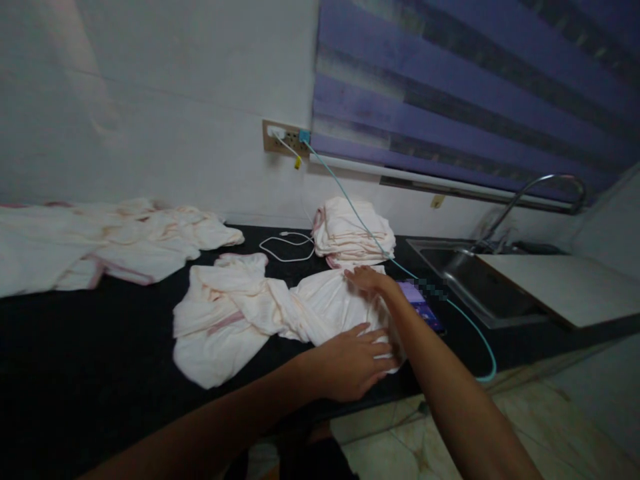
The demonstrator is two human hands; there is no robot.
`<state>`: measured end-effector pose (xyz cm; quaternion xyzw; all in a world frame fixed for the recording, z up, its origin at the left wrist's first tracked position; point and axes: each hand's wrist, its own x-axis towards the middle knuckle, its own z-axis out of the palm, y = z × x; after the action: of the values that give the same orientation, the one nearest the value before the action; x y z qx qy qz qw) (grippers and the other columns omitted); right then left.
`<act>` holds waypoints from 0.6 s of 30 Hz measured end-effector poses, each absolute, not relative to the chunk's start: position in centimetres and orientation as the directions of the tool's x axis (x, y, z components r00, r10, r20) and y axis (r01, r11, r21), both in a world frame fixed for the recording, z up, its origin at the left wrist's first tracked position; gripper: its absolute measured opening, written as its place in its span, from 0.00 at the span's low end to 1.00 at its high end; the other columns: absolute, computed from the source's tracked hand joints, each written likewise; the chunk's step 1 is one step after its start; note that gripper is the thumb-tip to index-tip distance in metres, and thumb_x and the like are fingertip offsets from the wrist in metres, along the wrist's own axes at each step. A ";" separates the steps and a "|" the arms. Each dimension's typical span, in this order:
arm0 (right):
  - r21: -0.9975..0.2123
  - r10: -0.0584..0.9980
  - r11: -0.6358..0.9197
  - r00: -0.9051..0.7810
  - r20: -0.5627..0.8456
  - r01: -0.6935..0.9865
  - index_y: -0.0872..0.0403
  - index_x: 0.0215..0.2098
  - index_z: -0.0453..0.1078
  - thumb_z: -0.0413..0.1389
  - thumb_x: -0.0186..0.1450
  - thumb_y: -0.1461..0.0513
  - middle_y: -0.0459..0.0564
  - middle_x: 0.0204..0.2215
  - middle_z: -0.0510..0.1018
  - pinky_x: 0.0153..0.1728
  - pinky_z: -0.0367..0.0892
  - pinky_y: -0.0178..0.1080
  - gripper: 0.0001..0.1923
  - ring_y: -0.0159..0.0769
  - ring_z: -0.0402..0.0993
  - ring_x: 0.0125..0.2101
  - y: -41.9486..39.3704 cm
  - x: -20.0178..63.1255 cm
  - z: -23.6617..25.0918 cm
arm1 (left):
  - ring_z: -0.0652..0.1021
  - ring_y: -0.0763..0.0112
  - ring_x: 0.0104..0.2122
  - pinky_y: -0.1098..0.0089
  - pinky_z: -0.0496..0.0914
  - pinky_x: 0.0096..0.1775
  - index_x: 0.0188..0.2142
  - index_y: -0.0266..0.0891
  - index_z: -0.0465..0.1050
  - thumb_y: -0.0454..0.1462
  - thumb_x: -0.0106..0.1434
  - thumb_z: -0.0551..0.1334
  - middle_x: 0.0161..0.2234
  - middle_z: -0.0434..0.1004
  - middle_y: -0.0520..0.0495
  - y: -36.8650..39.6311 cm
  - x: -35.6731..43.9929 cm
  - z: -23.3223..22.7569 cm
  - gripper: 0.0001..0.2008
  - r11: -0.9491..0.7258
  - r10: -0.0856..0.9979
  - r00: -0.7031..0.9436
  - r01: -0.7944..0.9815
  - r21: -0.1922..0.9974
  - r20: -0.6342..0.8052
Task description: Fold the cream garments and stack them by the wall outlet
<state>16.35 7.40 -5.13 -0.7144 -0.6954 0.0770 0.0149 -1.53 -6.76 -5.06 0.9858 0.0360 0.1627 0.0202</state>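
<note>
Left hand [353,363] and right hand [367,279] press flat on the cloth [240,313].

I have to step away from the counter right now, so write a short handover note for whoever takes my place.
Left hand: flat, palm down on the near edge of the half-spread cloth.
Right hand: fingers flat on the cloth's far right corner.
Folded stack sits behind it with a teal cable draped across; phone lies right of the cloth.
Done: the stack is folded.
Left: this cloth, still bunched in the middle, and the loose pile at far left.
</note>
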 end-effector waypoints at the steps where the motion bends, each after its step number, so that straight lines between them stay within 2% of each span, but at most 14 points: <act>1: -0.127 0.994 -0.062 0.050 -0.096 0.990 0.59 0.71 0.62 0.40 0.75 0.43 0.65 0.70 0.63 0.67 0.54 0.57 0.38 0.56 0.57 0.70 7.0 15.9 -5.4 | 0.69 0.57 0.65 0.53 0.64 0.65 0.61 0.44 0.71 0.37 0.75 0.53 0.61 0.76 0.45 -6.5 -1.7 -4.8 0.19 -0.999 0.025 0.952 0.012 0.046 0.304; 3: -0.137 0.988 -0.147 0.139 -0.063 0.980 0.62 0.74 0.54 0.38 0.76 0.43 0.68 0.73 0.55 0.68 0.49 0.62 0.41 0.60 0.49 0.73 5.9 14.9 -6.3 | 0.72 0.60 0.63 0.54 0.63 0.66 0.59 0.45 0.73 0.37 0.74 0.54 0.60 0.78 0.46 -6.0 -2.0 -4.2 0.17 -0.993 -0.088 0.959 -0.106 0.055 0.269; 5: -0.167 0.976 -0.215 0.219 0.009 0.962 0.62 0.75 0.50 0.37 0.76 0.44 0.66 0.75 0.50 0.69 0.44 0.64 0.40 0.60 0.43 0.74 4.9 14.0 -7.1 | 0.76 0.61 0.58 0.57 0.65 0.64 0.57 0.45 0.75 0.39 0.74 0.56 0.57 0.80 0.46 -5.6 -2.2 -3.6 0.16 -0.980 -0.150 0.958 -0.177 0.093 0.244; 8: -0.219 0.965 -0.227 0.249 0.078 0.949 0.59 0.75 0.53 0.37 0.77 0.45 0.62 0.75 0.53 0.70 0.41 0.60 0.37 0.57 0.43 0.74 4.0 13.4 -7.7 | 0.81 0.63 0.49 0.63 0.72 0.52 0.50 0.43 0.79 0.43 0.71 0.60 0.47 0.85 0.46 -5.3 -2.4 -2.9 0.13 -0.973 -0.107 0.960 -0.155 0.171 0.260; 10: -0.232 0.966 -0.211 0.239 0.098 0.949 0.57 0.73 0.56 0.38 0.78 0.47 0.61 0.74 0.56 0.70 0.42 0.59 0.34 0.56 0.46 0.73 3.9 13.6 -7.7 | 0.82 0.66 0.44 0.66 0.73 0.46 0.44 0.42 0.80 0.43 0.72 0.58 0.42 0.85 0.46 -5.0 -2.6 -2.2 0.13 -0.976 0.021 0.959 -0.041 0.212 0.283; 12: -0.236 0.965 -0.196 0.230 0.125 0.952 0.55 0.72 0.59 0.38 0.78 0.50 0.60 0.72 0.59 0.69 0.46 0.56 0.31 0.53 0.49 0.72 3.9 14.0 -7.5 | 0.82 0.66 0.40 0.67 0.72 0.42 0.40 0.41 0.80 0.45 0.74 0.55 0.39 0.85 0.46 -4.5 -3.1 -1.3 0.17 -0.951 0.263 0.924 0.200 0.234 0.278; 14: -0.243 0.963 -0.186 0.225 0.147 0.952 0.53 0.69 0.63 0.39 0.77 0.55 0.58 0.70 0.63 0.68 0.50 0.52 0.27 0.49 0.54 0.70 4.1 14.4 -7.2 | 0.81 0.65 0.38 0.66 0.72 0.41 0.38 0.40 0.80 0.47 0.74 0.54 0.38 0.84 0.43 -3.5 -3.8 -0.6 0.19 -0.844 0.528 0.824 0.483 0.231 0.206; 15: -0.246 0.961 -0.186 0.228 0.155 0.951 0.53 0.68 0.65 0.41 0.76 0.58 0.57 0.69 0.65 0.67 0.52 0.50 0.26 0.48 0.56 0.69 4.1 14.6 -7.1 | 0.81 0.64 0.39 0.65 0.73 0.42 0.38 0.39 0.79 0.48 0.74 0.55 0.39 0.83 0.42 -2.9 -4.2 -0.3 0.20 -0.778 0.624 0.766 0.588 0.221 0.156; 16: -0.248 0.958 -0.191 0.235 0.162 0.950 0.52 0.66 0.67 0.42 0.75 0.60 0.56 0.68 0.67 0.67 0.53 0.48 0.25 0.46 0.58 0.68 4.2 14.7 -7.1 | 0.81 0.64 0.40 0.64 0.74 0.43 0.39 0.38 0.79 0.48 0.73 0.56 0.40 0.82 0.42 -2.3 -4.7 -0.2 0.19 -0.723 0.686 0.720 0.658 0.208 0.107; 18: -0.252 0.950 -0.208 0.256 0.178 0.945 0.51 0.63 0.70 0.45 0.72 0.62 0.55 0.67 0.69 0.66 0.54 0.46 0.24 0.45 0.61 0.66 4.2 14.9 -7.0 | 0.80 0.64 0.41 0.61 0.76 0.45 0.45 0.36 0.78 0.49 0.72 0.60 0.44 0.81 0.42 -1.3 -5.5 -0.1 0.18 -0.671 0.735 0.678 0.718 0.186 0.034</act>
<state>14.86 4.21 -6.99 -0.7771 -0.6098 0.0077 0.1560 -5.47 -1.30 -0.09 0.9125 0.3979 0.0532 0.0787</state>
